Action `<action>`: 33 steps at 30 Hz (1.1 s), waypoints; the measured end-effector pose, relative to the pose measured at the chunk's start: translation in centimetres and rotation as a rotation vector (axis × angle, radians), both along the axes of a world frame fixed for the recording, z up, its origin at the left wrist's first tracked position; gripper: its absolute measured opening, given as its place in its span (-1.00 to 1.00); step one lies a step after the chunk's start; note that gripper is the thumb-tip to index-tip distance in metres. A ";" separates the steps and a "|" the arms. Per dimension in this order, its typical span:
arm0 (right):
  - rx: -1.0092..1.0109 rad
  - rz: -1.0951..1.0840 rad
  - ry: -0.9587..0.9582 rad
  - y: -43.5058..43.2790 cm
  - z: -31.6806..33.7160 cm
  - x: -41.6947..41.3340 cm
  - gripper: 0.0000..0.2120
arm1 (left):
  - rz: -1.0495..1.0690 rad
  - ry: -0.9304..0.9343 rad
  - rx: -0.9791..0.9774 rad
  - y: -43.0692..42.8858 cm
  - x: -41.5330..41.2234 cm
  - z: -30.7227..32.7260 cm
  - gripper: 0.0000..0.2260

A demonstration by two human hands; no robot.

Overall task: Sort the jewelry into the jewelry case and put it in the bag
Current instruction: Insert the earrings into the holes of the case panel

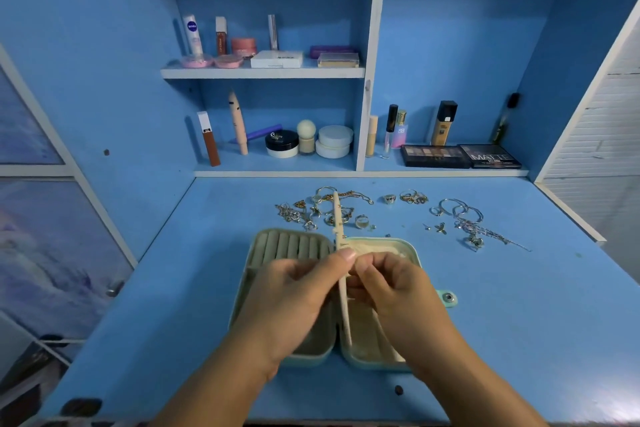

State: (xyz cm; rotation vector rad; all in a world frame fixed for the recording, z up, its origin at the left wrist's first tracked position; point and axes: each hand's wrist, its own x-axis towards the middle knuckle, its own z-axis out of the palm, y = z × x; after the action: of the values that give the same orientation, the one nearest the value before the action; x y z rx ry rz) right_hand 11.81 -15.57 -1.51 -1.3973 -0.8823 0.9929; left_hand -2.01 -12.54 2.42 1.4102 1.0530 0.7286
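An open pale green jewelry case (pixel 412 253) lies on the blue desk, its left half lined with ring rolls (pixel 287 246). A cream middle flap (pixel 337 218) stands upright on edge between the two halves. My left hand (pixel 304 291) and my right hand (pixel 391 288) meet over the case and pinch this flap from either side. Whether a small jewel sits between the fingertips cannot be told. Loose jewelry lies behind the case: chains and rings (pixel 311 210), more rings (pixel 412 198), hoops and dangling earrings (pixel 464 218). No bag is in view.
The case's snap tab (pixel 448 298) sticks out to the right. Cosmetics fill the shelves behind, with dark palettes (pixel 460 156) on the lowest one just beyond the jewelry. White cabinet edges flank the blue desk (pixel 519 322) on both sides.
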 end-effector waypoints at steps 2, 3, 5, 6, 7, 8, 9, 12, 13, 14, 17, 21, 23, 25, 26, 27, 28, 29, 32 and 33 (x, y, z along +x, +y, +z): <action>-0.002 0.006 0.088 -0.3 -0.2 0.2 -0.81 | 0.052 0.063 0.053 -0.6 0.6 0.1 -0.56; -0.012 0.009 0.100 -0.4 -0.2 0.4 -0.83 | 0.064 0.088 0.070 -0.9 0.9 0.1 -0.56; -0.035 0.010 0.115 -0.5 -0.5 0.5 -0.87 | 0.057 0.084 0.074 -1.5 1.5 0.1 -0.44; -0.042 0.015 0.119 -0.6 -0.7 0.7 -0.90 | 0.064 0.075 0.068 -1.8 1.7 0.0 -0.37; -0.045 0.023 0.123 -0.6 -0.7 0.8 -0.92 | 0.076 0.072 0.067 -1.9 1.8 0.0 -0.32; -0.041 0.033 0.135 -0.6 -0.7 0.9 -0.93 | 0.080 0.069 0.072 -1.9 1.9 -0.1 -0.30; -0.031 0.041 0.156 -0.6 -0.7 1.1 -0.92 | 0.078 0.068 0.076 -1.8 1.9 -0.2 -0.30; 0.011 0.068 0.236 -0.5 -0.4 1.3 -0.88 | 0.043 0.036 0.105 -1.8 1.6 -0.3 -0.48; 0.020 0.077 0.258 -0.5 -0.4 1.3 -0.86 | 0.033 0.005 0.108 -2.0 1.5 -0.3 -0.60; 0.027 0.087 0.278 -0.4 -0.5 1.3 -0.85 | 0.026 -0.043 0.104 -2.1 1.4 -0.2 -0.72; 0.032 0.101 0.305 -0.1 -0.7 1.1 -0.83 | 0.055 -0.153 0.080 -2.2 1.0 -0.4 -0.85; 0.016 0.111 0.292 0.1 -0.7 0.9 -0.86 | 0.033 -0.221 0.112 -2.2 0.6 -0.7 -0.87; 0.012 0.112 0.269 0.1 -0.6 0.9 -0.86 | -0.032 -0.272 0.120 -2.4 0.6 -0.7 -0.87; 0.009 0.111 0.248 0.0 -0.5 0.9 -0.87 | -0.083 -0.305 0.135 -2.5 0.6 -0.9 -0.79; 0.010 0.113 0.244 0.0 -0.5 0.9 -0.86 | -0.082 -0.326 0.133 -2.4 0.5 -1.1 -0.73; 0.010 0.114 0.245 -0.1 -0.6 0.9 -0.86 | -0.066 -0.341 0.134 -2.4 0.4 -1.2 -0.71; 0.010 0.114 0.250 -0.1 -0.6 0.9 -0.87 | -0.050 -0.347 0.147 -2.2 0.3 -1.4 -0.71; 0.012 0.113 0.260 -0.1 -0.6 0.9 -0.87 | -0.048 -0.350 0.161 -2.3 0.3 -1.4 -0.73; 0.026 0.112 0.280 -0.1 -0.7 0.8 -0.87 | -0.067 -0.366 0.171 -2.2 0.2 -1.7 -0.72; 0.027 0.113 0.284 -0.1 -0.7 0.8 -0.87 | -0.080 -0.362 0.181 -2.2 0.2 -1.7 -0.71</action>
State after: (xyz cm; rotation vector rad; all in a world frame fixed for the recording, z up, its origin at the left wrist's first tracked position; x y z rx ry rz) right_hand 12.64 -15.71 -2.23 -1.1577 -0.7649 1.2268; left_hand -1.80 -14.73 0.70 1.3977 0.6582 0.9964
